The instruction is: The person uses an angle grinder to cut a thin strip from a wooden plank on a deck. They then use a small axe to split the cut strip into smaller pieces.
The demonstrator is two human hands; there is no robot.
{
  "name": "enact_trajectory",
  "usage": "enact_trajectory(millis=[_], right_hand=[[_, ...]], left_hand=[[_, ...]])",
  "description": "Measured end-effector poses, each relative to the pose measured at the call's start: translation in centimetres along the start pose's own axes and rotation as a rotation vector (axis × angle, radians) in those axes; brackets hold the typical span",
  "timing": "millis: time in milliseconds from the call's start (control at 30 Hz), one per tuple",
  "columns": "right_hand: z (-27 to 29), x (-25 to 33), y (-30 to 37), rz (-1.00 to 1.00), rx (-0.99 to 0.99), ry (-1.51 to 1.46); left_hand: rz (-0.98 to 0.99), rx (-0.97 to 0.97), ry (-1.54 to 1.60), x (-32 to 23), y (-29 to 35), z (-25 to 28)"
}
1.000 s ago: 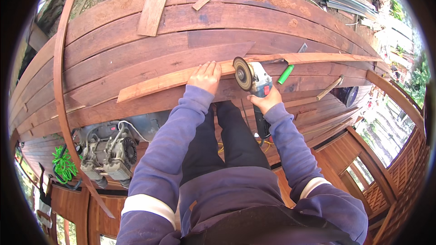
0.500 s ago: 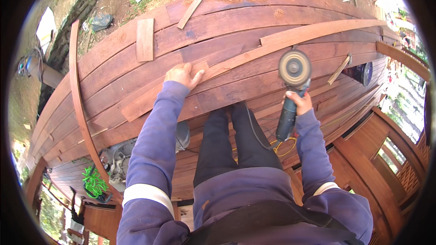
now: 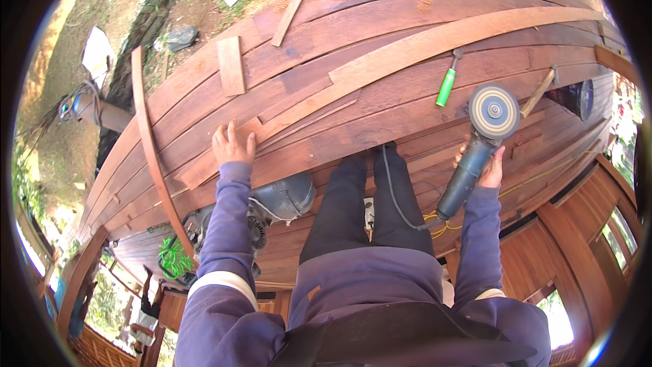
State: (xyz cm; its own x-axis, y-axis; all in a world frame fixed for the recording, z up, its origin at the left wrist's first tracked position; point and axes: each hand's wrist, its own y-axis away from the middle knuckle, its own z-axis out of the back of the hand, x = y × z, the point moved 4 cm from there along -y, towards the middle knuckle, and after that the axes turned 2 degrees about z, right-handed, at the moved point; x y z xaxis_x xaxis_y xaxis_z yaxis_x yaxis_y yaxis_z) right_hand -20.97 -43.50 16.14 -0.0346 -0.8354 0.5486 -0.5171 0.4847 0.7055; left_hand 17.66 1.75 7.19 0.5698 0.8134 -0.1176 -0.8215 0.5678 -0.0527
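My left hand (image 3: 234, 143) lies with fingers apart on the planking, beside the left part of a long curved wooden strip (image 3: 435, 39). The strip has a notched edge and runs over the dark red-brown boards (image 3: 380, 105). In my right hand (image 3: 490, 166) is an angle grinder (image 3: 467, 175), its round disc (image 3: 494, 111) pointing away from me and held above the boards. Whether the disc spins I cannot tell. Just left of the disc lies a green-handled tool (image 3: 445, 88); to its right, a wooden-handled hammer (image 3: 540, 92).
A short board (image 3: 231, 66) and a narrow slat (image 3: 293, 11) lie farther out. A bent wooden strip (image 3: 155, 153) crosses at left. Below are a grey machine (image 3: 285, 197), green rope (image 3: 175, 258) and a yellow cord (image 3: 445, 223). A dark blue container (image 3: 577, 100) sits at right.
My left hand has shifted left along the strip, whose notch now shows farther left. The grinder has moved right, and the green-handled tool has come into sight. The whole view has shifted too.
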Motion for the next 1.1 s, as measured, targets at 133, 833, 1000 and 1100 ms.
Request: enact_trajectory(millis=[133,833,1000,1100], right_hand=[[0.3,0.0,-0.6,0.047,0.106,-0.092],[19.5,20.6,-24.3,0.261,-0.714,0.472],[20.5,25.0,-28.9,0.298,-0.825,0.567],[20.8,26.4,-29.1,0.404,-1.007,0.892]], left_hand=[[0.114,0.152,0.173,-7.0,0.0,0.5],[-0.327,0.765,0.681,-71.3,-12.0,-10.2],[-0.142,0.097,0.391,-60.8,-12.4,-10.4],[-0.018,0.274,0.29,-54.8,-9.9,-11.9]])
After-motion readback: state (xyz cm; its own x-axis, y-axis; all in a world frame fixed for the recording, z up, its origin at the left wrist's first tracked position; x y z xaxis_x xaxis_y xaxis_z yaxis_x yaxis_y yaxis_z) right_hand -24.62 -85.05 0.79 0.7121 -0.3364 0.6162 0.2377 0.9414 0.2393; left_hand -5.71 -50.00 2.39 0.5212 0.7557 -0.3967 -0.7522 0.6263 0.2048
